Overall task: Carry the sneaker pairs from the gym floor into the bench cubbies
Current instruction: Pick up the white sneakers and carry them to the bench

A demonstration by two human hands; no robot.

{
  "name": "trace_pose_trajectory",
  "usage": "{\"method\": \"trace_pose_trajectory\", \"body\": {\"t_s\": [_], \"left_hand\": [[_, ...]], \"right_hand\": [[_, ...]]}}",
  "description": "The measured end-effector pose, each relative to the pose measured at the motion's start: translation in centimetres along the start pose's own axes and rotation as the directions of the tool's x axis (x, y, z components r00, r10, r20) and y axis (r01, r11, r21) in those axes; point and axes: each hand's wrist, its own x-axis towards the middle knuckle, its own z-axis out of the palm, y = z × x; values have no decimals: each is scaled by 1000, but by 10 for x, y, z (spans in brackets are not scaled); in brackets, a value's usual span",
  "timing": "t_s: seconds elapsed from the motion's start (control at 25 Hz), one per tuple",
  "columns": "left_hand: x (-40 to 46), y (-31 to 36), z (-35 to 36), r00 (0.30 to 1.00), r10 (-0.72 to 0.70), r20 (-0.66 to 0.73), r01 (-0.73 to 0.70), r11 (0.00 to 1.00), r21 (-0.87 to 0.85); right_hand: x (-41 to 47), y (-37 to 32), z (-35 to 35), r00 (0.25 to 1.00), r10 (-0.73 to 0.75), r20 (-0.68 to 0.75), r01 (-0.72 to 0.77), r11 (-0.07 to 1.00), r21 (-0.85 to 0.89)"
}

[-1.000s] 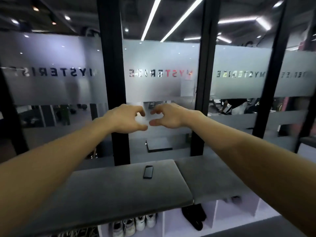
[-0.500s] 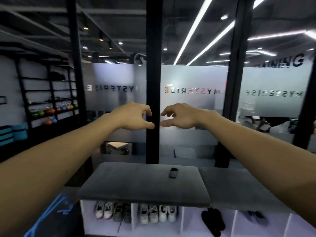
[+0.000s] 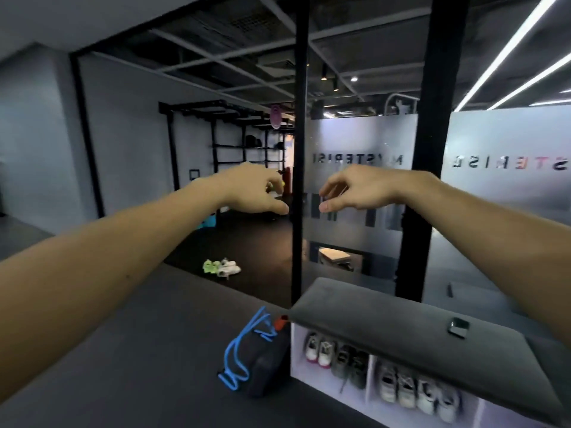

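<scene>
While four pairs are already sitting in the bench cubbies [image 3: 364, 362], two sneaker pairs [image 3: 221, 267] are being left on the floor; left hand [image 3: 253, 193] & right hand [image 3: 358, 189] are being held out w/ nothing gripped, fingers loosely curled.

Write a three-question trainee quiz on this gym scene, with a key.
1. True or false: both hands are empty.
2. Which sneakers still lie on the floor? A) a green pair and a white pair B) one black pair C) none
3. Fill in: the phone lies on top of the ____.

Key: 1 true; 2 A; 3 bench.
</scene>
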Motion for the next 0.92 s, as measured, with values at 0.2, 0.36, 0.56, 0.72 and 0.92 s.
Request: {"method": "trace_pose_trajectory", "body": {"t_s": [0.2,0.36,0.56,0.72,0.92], "left_hand": [[-73,-145,-19,990,-134,41,132,990,49],[-96,-246,-16,975,-219,34,217,975,46],[-79,-338,15,971,-238,4,237,971,25],[-28,-411,45,970,-243,17,241,969,59],[51,-501,62,965,-262,29,259,963,79]], "right_hand": [[104,-103,52,995,-95,15,94,994,52],[190,-166,87,986,-141,89,133,987,92],[294,-193,121,978,-201,57,195,976,94],[394,-184,154,974,-221,49,214,970,119],[527,-169,168,968,-241,62,235,967,94]]}}
